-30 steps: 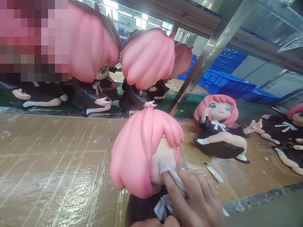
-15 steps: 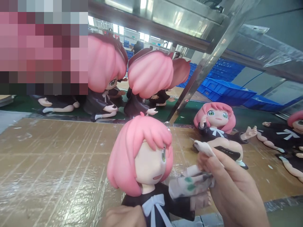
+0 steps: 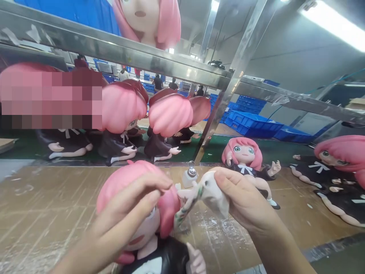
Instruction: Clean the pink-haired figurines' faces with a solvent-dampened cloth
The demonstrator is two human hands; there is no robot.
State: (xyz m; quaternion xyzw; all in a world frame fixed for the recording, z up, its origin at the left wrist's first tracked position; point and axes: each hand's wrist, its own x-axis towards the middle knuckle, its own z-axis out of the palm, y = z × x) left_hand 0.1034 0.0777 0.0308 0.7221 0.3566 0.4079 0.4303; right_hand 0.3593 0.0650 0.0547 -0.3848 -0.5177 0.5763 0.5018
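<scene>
A pink-haired figure in a black dress (image 3: 171, 253) stands in front of me, its head tilted, with a white bow at the chest. My left hand (image 3: 128, 213) lies across the hair and upper face, fingers bent together against the head. In my right hand (image 3: 242, 194) is a crumpled white cloth (image 3: 213, 194) with green and dark stains, pinched between thumb and fingers. Its loose end hangs beside the right side of the figure's hair. Just behind the cloth, a small white bottle with a metal top (image 3: 190, 177) stands on the brown work surface (image 3: 65, 198).
Several kneeling pink-haired figures (image 3: 171, 114) line the green strip at the back left. One seated figure (image 3: 243, 152) and others lying down (image 3: 322, 167) are on the right. A metal post (image 3: 216, 118) and shelf rail cross the view, with blue crates (image 3: 253, 123) behind.
My left hand has risen from the figure's shoulder to its head, and the head has tipped. My right hand has moved left with the cloth. The view has shifted upward, and the bottle is now visible.
</scene>
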